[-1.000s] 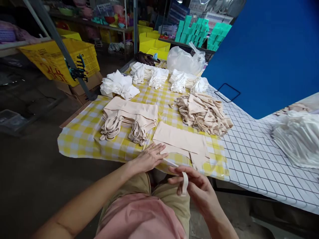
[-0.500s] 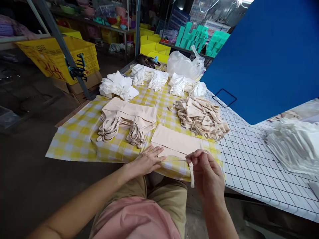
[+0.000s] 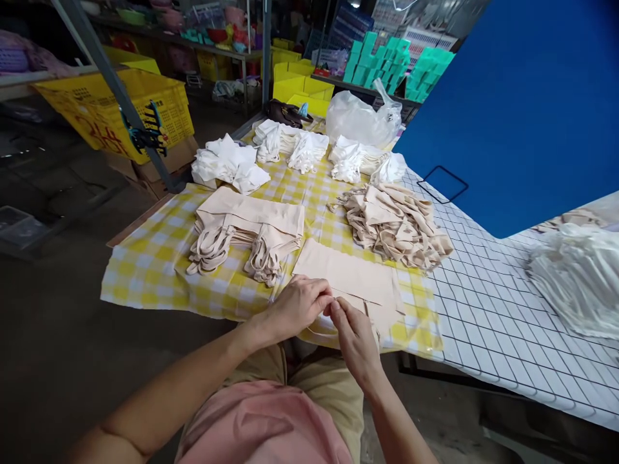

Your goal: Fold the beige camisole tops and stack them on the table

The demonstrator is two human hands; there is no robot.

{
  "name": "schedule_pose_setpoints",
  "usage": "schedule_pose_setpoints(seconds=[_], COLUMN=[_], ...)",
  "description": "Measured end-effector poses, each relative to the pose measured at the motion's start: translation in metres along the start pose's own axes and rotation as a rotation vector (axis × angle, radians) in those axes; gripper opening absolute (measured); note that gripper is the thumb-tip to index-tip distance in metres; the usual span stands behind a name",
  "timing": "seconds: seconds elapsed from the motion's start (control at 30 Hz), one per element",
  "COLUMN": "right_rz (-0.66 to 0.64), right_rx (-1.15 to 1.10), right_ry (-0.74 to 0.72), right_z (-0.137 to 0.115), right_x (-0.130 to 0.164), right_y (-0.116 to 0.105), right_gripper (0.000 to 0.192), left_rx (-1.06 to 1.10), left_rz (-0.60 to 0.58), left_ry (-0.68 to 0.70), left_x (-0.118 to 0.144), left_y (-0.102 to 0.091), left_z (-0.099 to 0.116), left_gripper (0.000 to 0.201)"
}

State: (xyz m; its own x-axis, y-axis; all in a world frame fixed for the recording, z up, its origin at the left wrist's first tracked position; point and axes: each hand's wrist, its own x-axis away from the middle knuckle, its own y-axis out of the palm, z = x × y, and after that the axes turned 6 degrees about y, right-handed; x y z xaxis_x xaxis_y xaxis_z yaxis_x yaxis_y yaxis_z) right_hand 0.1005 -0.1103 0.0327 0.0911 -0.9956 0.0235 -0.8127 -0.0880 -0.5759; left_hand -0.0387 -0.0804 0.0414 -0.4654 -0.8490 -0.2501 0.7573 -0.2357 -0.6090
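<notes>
A beige camisole (image 3: 348,265) lies flat at the near edge of the table, its wide band away from me and its thin straps towards me. My left hand (image 3: 304,303) is closed over its near left part, thumb and fingers pinched. My right hand (image 3: 355,332) pinches right beside it, the fingertips of both hands meeting at a thin strap that they mostly hide. Left of this piece lies a neat stack of beige camisoles (image 3: 251,212), straps bunched in two bundles. A loose heap of beige camisoles (image 3: 394,225) lies behind on the right.
White garment piles (image 3: 225,161) and a clear plastic bag (image 3: 362,119) sit at the back of the checked cloth (image 3: 145,258). A blue board (image 3: 512,109) leans in from the right, near a white stack (image 3: 580,277). A yellow crate (image 3: 116,109) stands at left.
My right hand has moved left and met my left hand, which has gone from flat to pinching. The stretched strap is now slack, and the camisole's right side lies more spread out.
</notes>
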Motion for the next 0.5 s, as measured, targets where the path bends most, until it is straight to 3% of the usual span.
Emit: schedule_pose_setpoints(seconds=[0.17, 0.3, 0.4, 0.5], right_rz=[0.144, 0.193, 0.172, 0.175], right_rx=[0.263, 0.510, 0.524, 0.384], right_ry=[-0.192, -0.420, -0.433, -0.341], right_z=[0.011, 0.017, 0.022, 0.030], right_x=[-0.001, -0.003, -0.010, -0.023], right_y=[0.007, 0.004, -0.001, -0.005], right_gripper=[0.019, 0.025, 0.029, 0.025], left_rx=[0.371, 0.635, 0.612, 0.274], left_rz=[-0.114, -0.245, -0.311, -0.213], left_ry=[-0.315, -0.412, -0.424, -0.282], left_x=[-0.002, -0.007, -0.013, -0.021], left_y=[0.000, -0.002, -0.002, 0.005], left_z=[-0.013, -0.022, -0.027, -0.037], left_gripper=[0.019, 0.023, 0.023, 0.018])
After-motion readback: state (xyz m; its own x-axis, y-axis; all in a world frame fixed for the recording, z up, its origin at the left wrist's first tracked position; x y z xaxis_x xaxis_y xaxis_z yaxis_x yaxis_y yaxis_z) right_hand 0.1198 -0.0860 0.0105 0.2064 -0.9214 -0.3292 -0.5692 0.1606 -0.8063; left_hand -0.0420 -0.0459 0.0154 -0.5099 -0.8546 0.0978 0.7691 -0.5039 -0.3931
